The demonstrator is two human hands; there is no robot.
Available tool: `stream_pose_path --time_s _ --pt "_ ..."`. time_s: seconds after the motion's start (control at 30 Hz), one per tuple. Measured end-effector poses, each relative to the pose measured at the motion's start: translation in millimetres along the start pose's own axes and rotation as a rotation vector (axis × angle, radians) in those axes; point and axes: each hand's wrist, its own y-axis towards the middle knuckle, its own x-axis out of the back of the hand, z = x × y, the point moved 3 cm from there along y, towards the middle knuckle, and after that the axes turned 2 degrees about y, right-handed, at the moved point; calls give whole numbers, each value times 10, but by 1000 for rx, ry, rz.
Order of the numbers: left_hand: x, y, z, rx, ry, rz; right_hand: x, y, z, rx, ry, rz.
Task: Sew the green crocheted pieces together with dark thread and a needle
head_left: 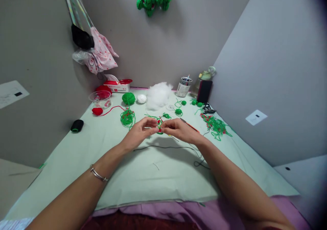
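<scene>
Both hands meet over the middle of the table around a small red and green crocheted piece [160, 130]. My left hand [143, 129] pinches its left side between thumb and fingers. From the right, my right hand [178, 129] pinches the same piece, its fingertips close to the left thumb. The fingers hide much of the piece, so its full shape cannot be made out. An orange and black pen-like tool [190, 125] shows just beyond the right hand. Green yarn strands and a small green piece [166, 115] lie just behind the fingers.
Behind are a green yarn ball [128, 98], white stuffing [159, 95], a pen cup [184, 86] and a phone [204, 91] against a bottle. Tangled yarn [217, 126] lies right; a clear tub [100, 102] and black thread spool [77, 126] stand left. Dark cord [166, 147] crosses the front.
</scene>
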Motion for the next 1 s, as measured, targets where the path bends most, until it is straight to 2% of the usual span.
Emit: stream_pose_path --time_s 0.07,0.13,0.27,0.47,0.73,0.83,1.0 --pt "-41 -25 -13 28 -8 86 -47 -47 63 -11 43 1" --pt "-48 -41 -23 34 -42 98 -79 -66 88 -28 113 -24" --pt "0 -39 -11 70 -198 25 -126 -54 85 -53 331 -76" --pt "1 -36 32 161 -384 -10 -177 -28 31 -66 381 -158" --pt "29 -15 56 232 -639 -89 -135 -13 -16 1 618 -185" --pt "40 -11 52 236 -669 -113 -152 -21 4 8 521 -253" --pt "32 -24 58 240 -666 -90 -159 -81 89 88 17 -479"
